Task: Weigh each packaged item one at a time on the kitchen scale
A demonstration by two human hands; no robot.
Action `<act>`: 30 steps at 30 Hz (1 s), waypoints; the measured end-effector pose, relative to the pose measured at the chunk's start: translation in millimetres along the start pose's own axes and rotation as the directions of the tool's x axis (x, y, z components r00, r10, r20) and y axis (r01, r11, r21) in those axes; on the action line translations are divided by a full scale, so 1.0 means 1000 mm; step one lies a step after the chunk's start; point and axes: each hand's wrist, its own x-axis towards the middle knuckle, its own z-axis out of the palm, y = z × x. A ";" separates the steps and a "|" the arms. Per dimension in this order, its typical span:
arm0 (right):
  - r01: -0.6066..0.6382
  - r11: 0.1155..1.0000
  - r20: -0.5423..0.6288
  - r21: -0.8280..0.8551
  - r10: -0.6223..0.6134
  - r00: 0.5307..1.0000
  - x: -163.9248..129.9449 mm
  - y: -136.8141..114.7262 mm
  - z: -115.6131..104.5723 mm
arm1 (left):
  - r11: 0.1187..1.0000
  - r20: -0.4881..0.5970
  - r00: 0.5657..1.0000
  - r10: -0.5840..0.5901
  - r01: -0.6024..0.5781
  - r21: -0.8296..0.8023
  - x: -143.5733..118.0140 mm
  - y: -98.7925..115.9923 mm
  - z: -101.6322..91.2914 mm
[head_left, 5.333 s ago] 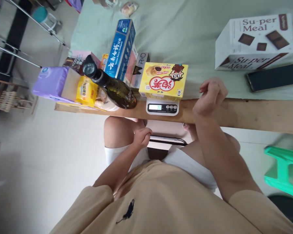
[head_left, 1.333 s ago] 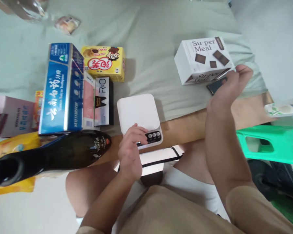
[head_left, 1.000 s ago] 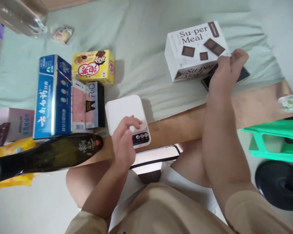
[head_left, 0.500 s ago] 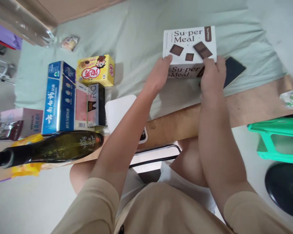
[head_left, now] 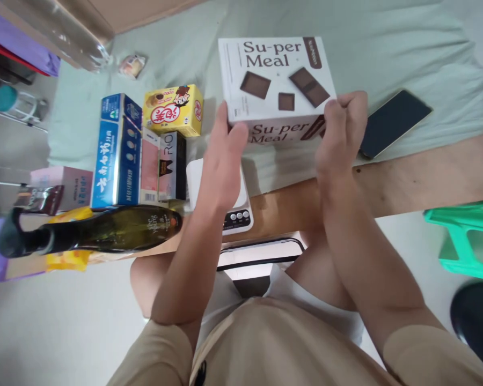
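Note:
A white carton (head_left: 273, 80) printed "Su-per Meal" with brown chocolate pieces is held between both my hands. My left hand (head_left: 225, 155) grips its near left corner, thumb on the front face. On the near right corner, my right hand (head_left: 342, 128) closes with bent fingers. Partly covered by my left forearm, a white kitchen scale (head_left: 238, 217) with round buttons sits below the carton. A dark phone (head_left: 396, 123) lies on the cloth, just right of my right hand.
Left of the scale stand a grey-and-black box (head_left: 173, 166), a pink box (head_left: 149, 166), a blue toothpaste box (head_left: 115, 155) and a yellow snack box (head_left: 175, 110). A dark green bottle (head_left: 121, 230) lies before them. A green stool (head_left: 465, 236) is at the right.
Both hands have brought the carton left and nearer, so it looks larger. The phone now shows fully, apart from the carton. More of the scale's buttons are visible.

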 end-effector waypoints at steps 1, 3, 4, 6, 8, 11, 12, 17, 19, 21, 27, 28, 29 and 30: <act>0.055 0.998 0.047 0.029 -0.057 0.997 -0.011 -0.001 0.001 | 1.000 0.004 1.000 0.009 -0.009 -0.019 -0.016 0.006 -0.011; 0.130 0.985 0.133 0.113 -0.145 0.981 -0.034 -0.004 0.003 | 0.996 0.008 1.000 0.028 -0.027 -0.083 -0.048 0.014 -0.028; 0.159 0.975 0.160 0.156 -0.183 0.970 -0.045 -0.005 0.003 | 0.992 -0.002 1.000 0.030 -0.030 -0.120 -0.062 0.017 -0.034; 0.210 0.958 0.190 0.198 -0.247 0.950 -0.064 -0.009 0.003 | 0.981 -0.039 0.999 0.017 -0.024 -0.194 -0.087 0.021 -0.043; 0.252 0.951 0.212 0.176 -0.287 0.934 -0.079 -0.014 0.003 | 0.970 -0.069 0.997 -0.022 0.004 -0.243 -0.106 0.022 -0.050; 0.299 0.945 0.255 0.131 -0.323 0.911 -0.095 -0.021 0.000 | 0.961 -0.113 0.988 -0.106 0.072 -0.266 -0.127 0.017 -0.062; 0.315 0.941 0.268 0.119 -0.336 0.903 -0.099 -0.022 -0.001 | 0.960 -0.125 0.983 -0.134 0.098 -0.261 -0.132 0.014 -0.067; 0.399 0.917 0.338 0.020 -0.382 0.860 -0.117 -0.025 -0.005 | 0.964 -0.173 0.957 -0.232 0.202 -0.174 -0.149 -0.005 -0.089; 0.414 0.910 0.371 0.001 -0.385 0.845 -0.122 -0.025 -0.005 | 0.964 -0.198 0.950 -0.242 0.211 -0.164 -0.153 -0.009 -0.092; 0.408 0.913 0.391 -0.010 -0.372 0.842 -0.125 -0.023 -0.006 | 0.965 -0.213 0.948 -0.236 0.203 -0.166 -0.155 -0.012 -0.091; 0.344 0.939 0.395 -0.014 -0.311 0.865 -0.120 -0.020 -0.005 | 0.960 -0.230 0.933 -0.276 0.258 -0.105 -0.159 -0.018 -0.089; 0.311 0.950 0.384 -0.027 -0.278 0.881 -0.118 -0.020 -0.004 | 0.966 -0.230 0.939 -0.256 0.241 -0.090 -0.160 -0.019 -0.087; 0.257 0.966 0.359 -0.028 -0.231 0.905 -0.116 -0.019 -0.002 | 0.976 -0.240 0.946 -0.218 0.209 -0.065 -0.162 -0.019 -0.084; 0.187 0.982 0.324 -0.014 -0.173 0.930 -0.114 -0.018 0.000 | 0.987 -0.265 0.951 -0.157 0.157 -0.022 -0.164 -0.020 -0.080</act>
